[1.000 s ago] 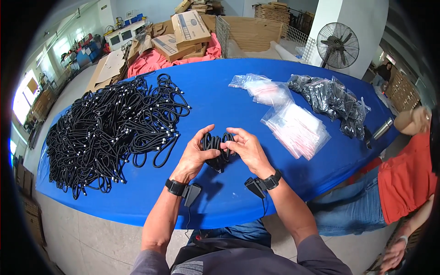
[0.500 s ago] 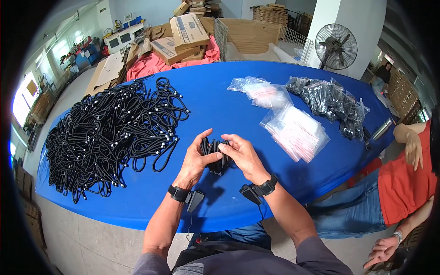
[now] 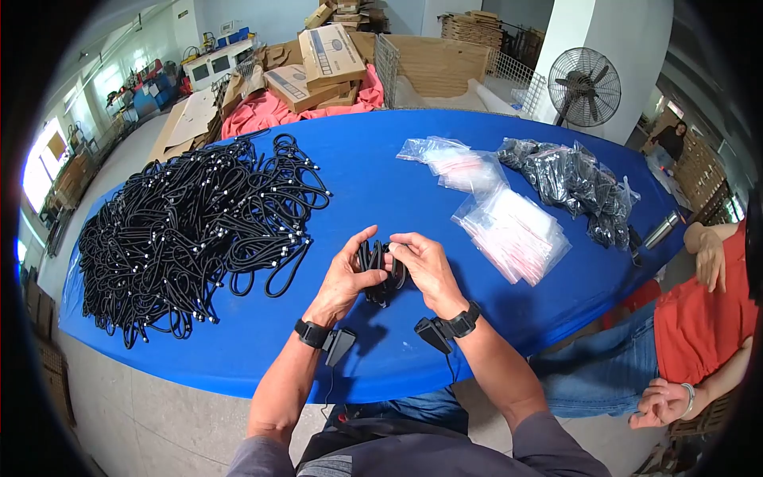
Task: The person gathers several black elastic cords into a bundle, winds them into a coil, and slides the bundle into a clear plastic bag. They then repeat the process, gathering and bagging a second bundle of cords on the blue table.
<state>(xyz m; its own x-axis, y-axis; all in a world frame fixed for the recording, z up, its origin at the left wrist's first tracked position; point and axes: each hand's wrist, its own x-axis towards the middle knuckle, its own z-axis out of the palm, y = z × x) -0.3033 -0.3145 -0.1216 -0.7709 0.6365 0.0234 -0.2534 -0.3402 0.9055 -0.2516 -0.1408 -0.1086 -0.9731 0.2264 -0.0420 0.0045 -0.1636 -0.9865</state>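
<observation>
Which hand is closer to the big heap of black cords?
Left. The left hand is right of the heap; the right hand is farther right, beyond the left one.

Counted one left hand (image 3: 342, 280), one right hand (image 3: 429, 272), two black wrist straps (image 3: 311, 333), one blue table (image 3: 358, 191), one caged fan (image 3: 585, 87), one metal flask (image 3: 661, 230), two other people (image 3: 699, 318). Can't tally the looped black cords (image 3: 183, 230) or clear plastic bags (image 3: 517, 230), way too piled up lol.

The left forearm (image 3: 284, 381) lies toward seven o'clock, the right forearm (image 3: 509, 370) toward five. The left hand (image 3: 343, 274) and the right hand (image 3: 427, 266) face each other closely, fingers (image 3: 359, 240) curved; the left thumb (image 3: 368, 278) points to three o'clock.
</observation>
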